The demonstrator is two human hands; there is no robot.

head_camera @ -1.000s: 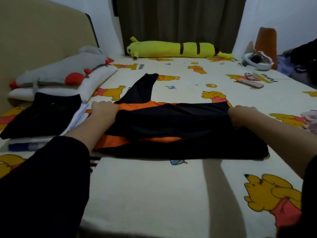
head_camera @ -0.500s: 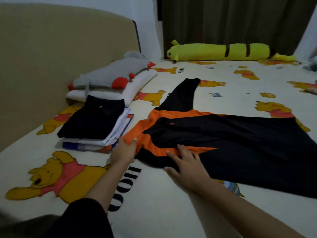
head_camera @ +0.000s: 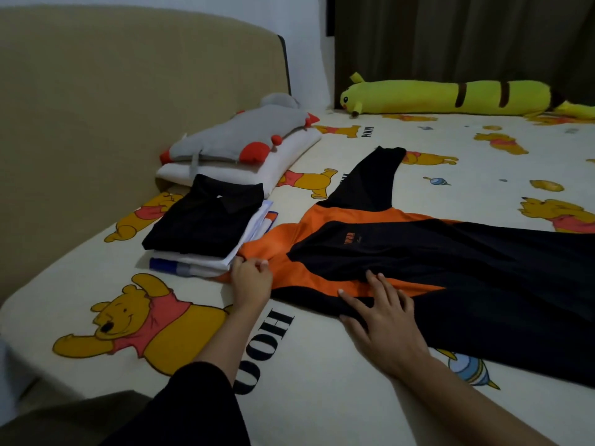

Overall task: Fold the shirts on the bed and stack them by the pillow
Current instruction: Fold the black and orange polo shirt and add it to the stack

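A black-and-orange shirt (head_camera: 402, 252) lies spread across a bed (head_camera: 322, 365) dressed in a cream sheet printed with cartoon bears, filling the middle and the 3 o'clock side of the view, one black sleeve pointing toward 12 o'clock. The person's left hand (head_camera: 251, 278), at the centre of the frame, pinches the orange shoulder edge of the shirt, fingers curled round the fabric, so that grip is clenched on the cloth. The right hand (head_camera: 383, 320), just toward 4 o'clock from the left, lies flat on the lower black-and-orange part of the garment with fingers spread and straight, its grip released, pressing the cloth against the bed. A black sleeve (head_camera: 193, 410) covers the left forearm at 7 o'clock; the right forearm is bare.

At 10 o'clock from the left hand, touching the shirt's orange shoulder, stands a stack of folded shirts (head_camera: 206, 233): a black collared one on top, white ones beneath, and a blue-edged one at the bottom. Directly beyond the stack, toward 11 o'clock, sits a white pillow (head_camera: 289, 156) with a grey plush toy (head_camera: 238, 136) with red patches lying on it, both against a tan padded headboard (head_camera: 128, 107). A long yellow plush toy (head_camera: 450, 96) with brown stripes stretches along the far edge of the bed at 1 o'clock, in front of dark curtains (head_camera: 467, 37).
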